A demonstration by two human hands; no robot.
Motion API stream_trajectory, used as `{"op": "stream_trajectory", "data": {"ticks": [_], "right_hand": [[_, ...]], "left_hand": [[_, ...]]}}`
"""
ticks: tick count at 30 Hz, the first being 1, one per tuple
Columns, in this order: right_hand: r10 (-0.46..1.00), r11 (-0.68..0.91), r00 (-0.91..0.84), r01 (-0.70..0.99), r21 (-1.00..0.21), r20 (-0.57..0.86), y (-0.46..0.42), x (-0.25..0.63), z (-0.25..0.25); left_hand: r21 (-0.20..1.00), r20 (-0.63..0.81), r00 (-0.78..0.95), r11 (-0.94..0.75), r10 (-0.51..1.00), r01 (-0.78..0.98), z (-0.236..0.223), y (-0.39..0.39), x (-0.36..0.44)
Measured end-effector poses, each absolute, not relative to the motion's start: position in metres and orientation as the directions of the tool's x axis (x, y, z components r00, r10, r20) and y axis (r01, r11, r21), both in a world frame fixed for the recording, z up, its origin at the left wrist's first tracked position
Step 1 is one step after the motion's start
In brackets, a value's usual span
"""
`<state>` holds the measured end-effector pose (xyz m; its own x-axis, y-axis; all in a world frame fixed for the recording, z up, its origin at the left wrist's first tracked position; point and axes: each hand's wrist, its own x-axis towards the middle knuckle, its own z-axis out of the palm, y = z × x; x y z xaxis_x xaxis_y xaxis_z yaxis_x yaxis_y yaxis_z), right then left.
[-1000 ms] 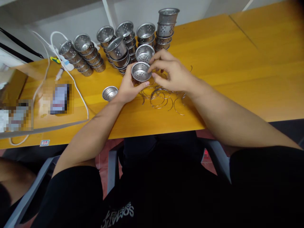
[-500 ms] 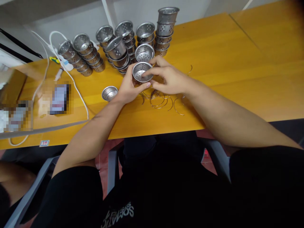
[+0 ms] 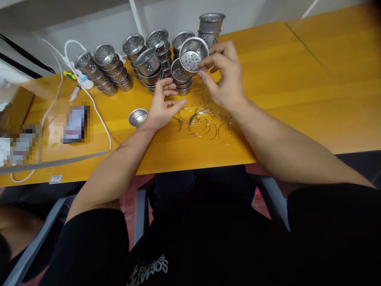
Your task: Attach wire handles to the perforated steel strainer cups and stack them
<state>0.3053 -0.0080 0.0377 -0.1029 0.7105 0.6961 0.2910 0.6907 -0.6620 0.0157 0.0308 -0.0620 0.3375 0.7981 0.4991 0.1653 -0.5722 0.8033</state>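
Note:
A round perforated metal strainer cup (image 3: 194, 55) is pinched at its right rim by my right hand (image 3: 225, 75), tilted with its inside toward me. Behind and below it stands a short stack of similar cups (image 3: 182, 84). My left hand (image 3: 165, 101) is open, its fingers spread and curved around nothing, just left of that stack. A pile of thin curved wires (image 3: 201, 121) lies on the table below and between the hands. One shallow perforated cup (image 3: 138, 117) sits alone to the left of my left wrist.
Several stacks of perforated cups (image 3: 111, 67) line the back of the yellow table (image 3: 297, 87). A tall stack (image 3: 210, 28) stands behind my right hand. On the left lie a phone (image 3: 75, 124), a white cable (image 3: 99, 115) and a cardboard box (image 3: 18, 107).
My right hand has lifted the strainer cup up and away from my left hand, toward the back stacks. My left hand has let go and opened, staying nearly in place.

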Motion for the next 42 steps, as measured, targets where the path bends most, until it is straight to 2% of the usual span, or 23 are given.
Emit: {"op": "stream_trajectory", "data": {"ticks": [4,9,16,25,31,37,42], "right_hand": [[0.705,0.694,-0.119,0.316,-0.647,0.699,0.005,0.302,0.028],[0.772,0.62,-0.132,0.371,-0.691,0.622,0.005,0.296,0.03],[0.746,0.651,-0.159,0.379,-0.658,0.646,0.008,0.296,0.02],[0.738,0.674,-0.259,0.323,-0.665,0.623,0.038,0.296,-0.011],[0.761,0.649,-0.233,0.292,-0.703,0.606,0.035,0.296,-0.001],[0.747,0.657,-0.314,0.214,-0.723,0.586,0.028,0.304,0.013],[0.728,0.673,-0.36,0.215,-0.708,0.583,0.026,0.304,0.01]], "left_hand": [[0.815,0.461,0.371,-0.55,0.806,0.182,-0.069,0.031,0.017],[0.849,0.407,0.386,-0.499,0.828,0.174,-0.071,0.032,0.018],[0.835,0.351,0.448,-0.492,0.822,0.249,-0.073,0.04,0.012],[0.768,0.434,0.517,-0.603,0.738,0.216,-0.086,0.053,0.011],[0.743,0.469,0.521,-0.637,0.714,0.204,-0.082,0.047,0.011],[0.704,0.533,0.445,-0.669,0.719,0.237,-0.092,0.057,0.006],[0.625,0.6,0.508,-0.758,0.618,0.184,-0.098,0.069,0.011]]}}
